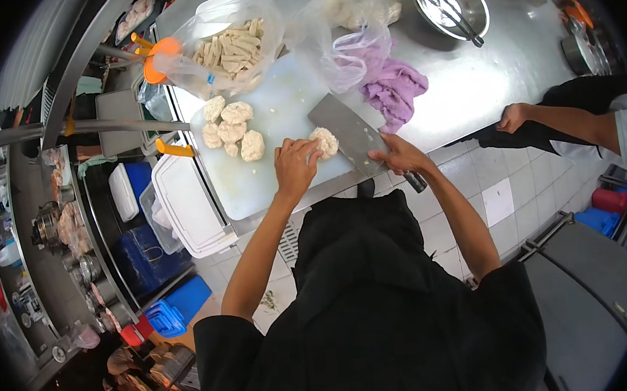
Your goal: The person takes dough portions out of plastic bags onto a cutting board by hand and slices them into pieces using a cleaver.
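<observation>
My right hand (pixel 400 154) is closed around the handle end of a wide cleaver (pixel 347 129), its grey blade lying slantwise over the edge of the cutting board. Beside the blade sits a pale, rough lump (pixel 324 143), dough-like or minced; its exact kind does not show. The fingers of my left hand (pixel 297 169) are bent and press against the lump's left side. Several similar pale lumps (pixel 232 131) are grouped farther left on the white cutting board (pixel 278 107).
An open plastic bag (pixel 264 8) holds pale strips (pixel 234 52). Another clear bag (pixel 336 57), a purple cloth (pixel 397 91) and a metal bowl (pixel 473 3) with dark tongs (pixel 455 15) rest on the steel table (pixel 459 98). A co-worker's hand (pixel 514 117) is at right.
</observation>
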Tool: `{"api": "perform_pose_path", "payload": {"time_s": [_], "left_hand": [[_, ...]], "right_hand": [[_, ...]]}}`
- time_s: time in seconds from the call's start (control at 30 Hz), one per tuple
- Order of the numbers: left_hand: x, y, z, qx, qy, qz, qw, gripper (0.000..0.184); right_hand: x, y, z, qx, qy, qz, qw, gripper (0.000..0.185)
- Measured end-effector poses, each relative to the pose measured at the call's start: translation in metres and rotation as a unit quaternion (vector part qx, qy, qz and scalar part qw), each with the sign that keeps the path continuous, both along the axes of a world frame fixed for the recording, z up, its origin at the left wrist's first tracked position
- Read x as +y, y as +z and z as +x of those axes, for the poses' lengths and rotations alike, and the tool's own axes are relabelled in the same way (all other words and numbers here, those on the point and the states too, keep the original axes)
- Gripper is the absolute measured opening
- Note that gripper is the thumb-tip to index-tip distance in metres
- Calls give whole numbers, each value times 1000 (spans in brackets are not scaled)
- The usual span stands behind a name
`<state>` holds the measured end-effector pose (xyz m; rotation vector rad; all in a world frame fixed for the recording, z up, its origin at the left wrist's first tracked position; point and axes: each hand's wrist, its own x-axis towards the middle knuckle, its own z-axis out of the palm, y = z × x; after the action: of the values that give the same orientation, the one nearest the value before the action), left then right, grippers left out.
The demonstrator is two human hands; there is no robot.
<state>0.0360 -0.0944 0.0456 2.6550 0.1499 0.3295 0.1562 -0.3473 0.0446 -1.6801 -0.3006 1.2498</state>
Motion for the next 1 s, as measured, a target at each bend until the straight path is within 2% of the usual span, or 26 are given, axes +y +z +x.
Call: {"api": "perform_pose_path", "payload": {"time_s": [0.17,0.33,0.47,0.53,0.57,0.63,0.67,0.73,0.8,0.87,0.9,1.0], "left_hand": [[1,-4,0,-5,0,-3,1000,22],[4,-3,2,-16,-9,-14,1000,21],[8,-3,2,-7,-22,-20,1000,19],[11,-5,3,-10,-31,-25,999,19],[13,-6,3,-11,-39,-31,999,19],[16,-8,2,-12,-44,-38,998,20],[18,-9,2,-13,-48,-45,998,20],[25,-9,-1,-7,-49,-52,997,19],[32,-14,-3,-8,-48,-58,997,17],[38,-14,-5,-7,-51,-156,986,20],[38,-13,-4,-14,-53,-154,986,20],[30,-6,-15,-24,-24,-124,992,27]], "right_hand": [[17,7,-7,-10,9,-28,1000,48],[34,6,-23,-56,-38,-10,998,45],[48,-16,-35,-118,-44,-5,992,44],[53,-48,-43,-312,-79,52,945,44],[56,-46,-45,-313,-80,52,945,44],[66,-44,-55,-425,-98,58,898,49],[76,-39,-61,-425,-98,57,898,49],[102,-19,-75,-274,-120,-91,950,47],[114,-2,-78,-288,-102,-112,946,44],[118,1,-85,-281,-92,-93,951,35],[120,1,-87,-294,-80,-87,949,28],[125,1,-94,-362,-69,-56,928,30]]}}
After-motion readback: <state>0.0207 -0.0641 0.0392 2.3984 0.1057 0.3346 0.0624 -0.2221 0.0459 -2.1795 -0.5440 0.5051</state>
